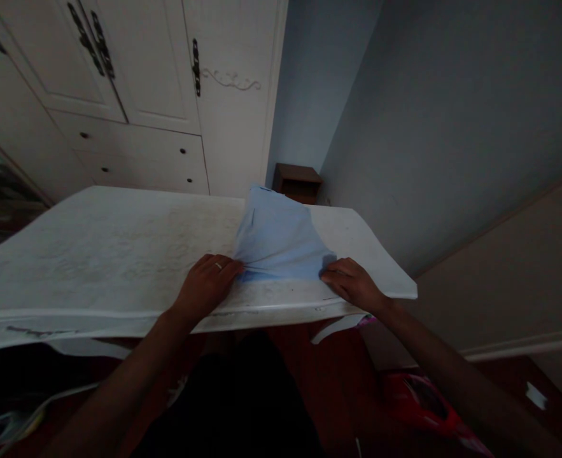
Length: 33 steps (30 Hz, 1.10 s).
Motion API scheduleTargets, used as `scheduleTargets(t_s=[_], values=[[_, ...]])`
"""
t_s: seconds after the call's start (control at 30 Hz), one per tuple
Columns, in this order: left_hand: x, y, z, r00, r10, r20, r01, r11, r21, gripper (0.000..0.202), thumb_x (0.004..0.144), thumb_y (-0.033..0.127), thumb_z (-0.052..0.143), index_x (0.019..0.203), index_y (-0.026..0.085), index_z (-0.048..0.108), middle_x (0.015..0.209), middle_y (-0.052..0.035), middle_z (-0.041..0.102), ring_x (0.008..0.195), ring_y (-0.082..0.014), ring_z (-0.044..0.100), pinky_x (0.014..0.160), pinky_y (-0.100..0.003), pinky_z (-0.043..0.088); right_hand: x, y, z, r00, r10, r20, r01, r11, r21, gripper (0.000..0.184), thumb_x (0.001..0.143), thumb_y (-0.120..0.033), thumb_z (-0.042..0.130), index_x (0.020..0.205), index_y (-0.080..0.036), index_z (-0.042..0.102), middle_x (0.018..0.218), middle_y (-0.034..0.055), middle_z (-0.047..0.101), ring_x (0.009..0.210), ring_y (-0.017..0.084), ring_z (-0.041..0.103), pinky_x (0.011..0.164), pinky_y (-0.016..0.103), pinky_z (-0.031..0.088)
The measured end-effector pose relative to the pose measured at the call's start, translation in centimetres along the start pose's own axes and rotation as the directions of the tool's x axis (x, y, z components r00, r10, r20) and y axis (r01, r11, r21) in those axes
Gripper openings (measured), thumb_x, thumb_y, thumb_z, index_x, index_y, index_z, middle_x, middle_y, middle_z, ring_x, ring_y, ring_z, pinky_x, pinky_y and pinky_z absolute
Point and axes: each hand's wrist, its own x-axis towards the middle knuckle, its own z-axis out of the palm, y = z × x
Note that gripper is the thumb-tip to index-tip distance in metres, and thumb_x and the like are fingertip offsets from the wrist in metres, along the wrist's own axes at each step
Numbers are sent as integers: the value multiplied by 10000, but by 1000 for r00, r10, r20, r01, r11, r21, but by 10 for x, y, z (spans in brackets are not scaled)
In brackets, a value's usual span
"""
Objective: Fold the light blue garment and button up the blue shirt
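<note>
A light blue garment [281, 232] lies on the worn white table [147, 248], its exact kind unclear. Creases run across it from the near left corner. My left hand [211, 280], with a ring on one finger, is closed on that corner. At the near right corner, beside a darker blue patch, the fingers of my right hand [352, 280] pinch the fabric. Both hands rest near the table's front edge, and the far end of the garment reaches the back edge.
Behind the table stands a white wardrobe [156, 70] with dark handles. A small brown wooden cabinet [298, 173] sits in the back corner by the grey wall [452, 108]. A red item [419, 401] lies on the dark red floor at right.
</note>
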Motion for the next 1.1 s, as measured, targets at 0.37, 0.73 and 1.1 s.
scheduleTargets(t_s=[0.37,0.73,1.1], values=[[-1,5,-3,990,-129,51,126,991,53,158,878,309,563,894,159,612,947,-110,657,911,-238,610,799,-363,499,54,-47,15,995,-98,7,98,988,-120,203,954,-306,484,1006,-186,640,925,80,646,848,197,549,753,328,418],[14,32,-4,721,-659,212,598,747,290,150,797,321,576,833,180,610,780,-84,639,806,-269,623,679,-344,458,81,-40,41,985,-166,-48,152,964,-216,232,959,-240,485,796,-173,635,732,35,635,687,159,522,643,304,380],[2,43,-2,760,-615,209,583,788,196,217,867,206,471,930,166,674,813,-91,698,832,-260,642,754,-352,456,55,-33,43,964,-247,-97,223,952,-212,186,954,-129,457,975,-179,635,682,16,620,641,141,534,602,299,407]])
